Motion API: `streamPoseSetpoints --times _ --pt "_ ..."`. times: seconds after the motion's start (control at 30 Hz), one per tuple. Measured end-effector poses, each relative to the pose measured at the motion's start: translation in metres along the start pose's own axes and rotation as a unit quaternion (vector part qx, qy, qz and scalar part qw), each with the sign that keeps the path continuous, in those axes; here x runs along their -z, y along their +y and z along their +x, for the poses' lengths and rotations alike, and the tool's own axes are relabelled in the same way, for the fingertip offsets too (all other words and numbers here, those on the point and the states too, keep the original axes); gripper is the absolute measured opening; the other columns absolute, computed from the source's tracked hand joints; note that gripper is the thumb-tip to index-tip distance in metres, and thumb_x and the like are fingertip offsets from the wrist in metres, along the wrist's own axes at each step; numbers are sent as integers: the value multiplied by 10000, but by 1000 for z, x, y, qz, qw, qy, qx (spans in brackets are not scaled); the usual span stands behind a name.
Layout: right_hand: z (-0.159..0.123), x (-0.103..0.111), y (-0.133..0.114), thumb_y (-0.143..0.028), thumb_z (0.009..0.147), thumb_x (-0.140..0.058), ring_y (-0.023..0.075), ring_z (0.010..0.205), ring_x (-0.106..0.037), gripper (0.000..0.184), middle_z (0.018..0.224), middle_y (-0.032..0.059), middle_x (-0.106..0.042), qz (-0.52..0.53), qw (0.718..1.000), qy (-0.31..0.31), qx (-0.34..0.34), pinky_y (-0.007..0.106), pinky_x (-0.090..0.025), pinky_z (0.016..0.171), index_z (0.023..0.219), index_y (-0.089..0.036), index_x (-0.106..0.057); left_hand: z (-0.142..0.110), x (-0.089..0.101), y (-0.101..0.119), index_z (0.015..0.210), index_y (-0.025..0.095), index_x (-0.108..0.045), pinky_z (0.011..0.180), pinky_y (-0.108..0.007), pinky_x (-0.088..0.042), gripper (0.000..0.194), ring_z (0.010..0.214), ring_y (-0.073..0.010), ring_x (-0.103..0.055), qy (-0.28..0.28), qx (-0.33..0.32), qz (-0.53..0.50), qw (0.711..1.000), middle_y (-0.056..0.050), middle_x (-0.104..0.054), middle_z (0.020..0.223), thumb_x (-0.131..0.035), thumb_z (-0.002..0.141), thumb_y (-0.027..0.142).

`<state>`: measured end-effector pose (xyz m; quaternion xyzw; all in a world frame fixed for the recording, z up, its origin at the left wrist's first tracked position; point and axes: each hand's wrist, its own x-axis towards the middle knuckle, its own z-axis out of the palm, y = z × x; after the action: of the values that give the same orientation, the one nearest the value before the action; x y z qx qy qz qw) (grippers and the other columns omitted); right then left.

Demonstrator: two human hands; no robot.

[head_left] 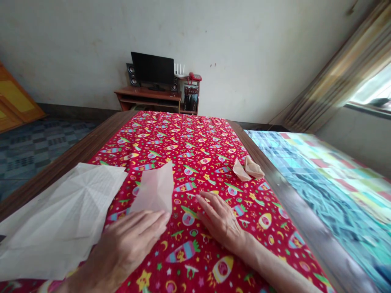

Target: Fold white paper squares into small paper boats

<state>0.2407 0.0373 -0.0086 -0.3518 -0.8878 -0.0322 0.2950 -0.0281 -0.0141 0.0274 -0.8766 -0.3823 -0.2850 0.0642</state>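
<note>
A pale folded sheet of paper (155, 186) lies on the red patterned cloth (189, 142), its top right corner bent up a little. My left hand (131, 236) rests across the near end of this sheet, fingers stretched out and covering its lower edge. To the right, my right hand (220, 219) lies on the cloth with extended fingers, apart from the sheet and holding nothing. On the left is a stack of creased white paper (70, 211). Two small folded paper pieces (253, 167) sit near the cloth's right edge.
A wooden table (91, 140) shows its brown border around the cloth. Beyond stands a desk (149, 95) with a monitor (152, 69), speakers and a red telephone (194, 76). To the right is a bed with a checked cover (330, 162), below a curtain (336, 77).
</note>
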Motion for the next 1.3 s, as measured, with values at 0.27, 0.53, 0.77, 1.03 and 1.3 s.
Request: streamPoseSetpoints --times 0.27,0.53,0.77,1.03,1.3 --pt "-4 -10 -5 -202 941 -439 278 1222 -493 277 1319 154 -532 12 996 -50 70 448 -496 919 1191 -204 -559 37 -40 33 916 178 -641 597 -289 -518 193 657 -162 -629 -57 -50 -29 997 -6 -667 755 -452 924 140" --pt "-2 -7 4 -127 916 -447 186 1101 -607 278 1085 124 -685 184 980 -35 72 316 -525 911 1159 -152 -579 8 -27 9 1363 209 -442 1021 -413 -454 624 1225 -235 -496 -96 26 -24 995 -66 -520 1362 -491 767 30" --pt "-11 -4 7 -161 934 -415 175 1141 -587 297 1093 111 -691 266 962 -39 38 321 -520 926 1159 -183 -609 -13 -30 -25 1329 238 -508 1015 -355 -471 638 1211 -189 -522 -57 2 -46 997 -42 -582 1302 -382 760 -23" --pt "-26 3 11 -158 910 -446 166 1136 -590 294 1128 87 -684 231 971 -35 48 331 -501 948 1142 -194 -622 -14 -39 -23 1219 226 -601 974 -319 -505 418 1164 -166 -560 -56 -22 -66 996 -33 -647 1207 -402 883 75" --pt "-25 13 7 -113 892 -429 176 1103 -606 290 1102 91 -692 169 981 -63 71 375 -485 948 1089 -192 -627 -26 -40 -13 1157 226 -641 945 -279 -517 406 1118 -151 -594 -52 -12 -87 995 -30 -668 1167 -380 896 54"
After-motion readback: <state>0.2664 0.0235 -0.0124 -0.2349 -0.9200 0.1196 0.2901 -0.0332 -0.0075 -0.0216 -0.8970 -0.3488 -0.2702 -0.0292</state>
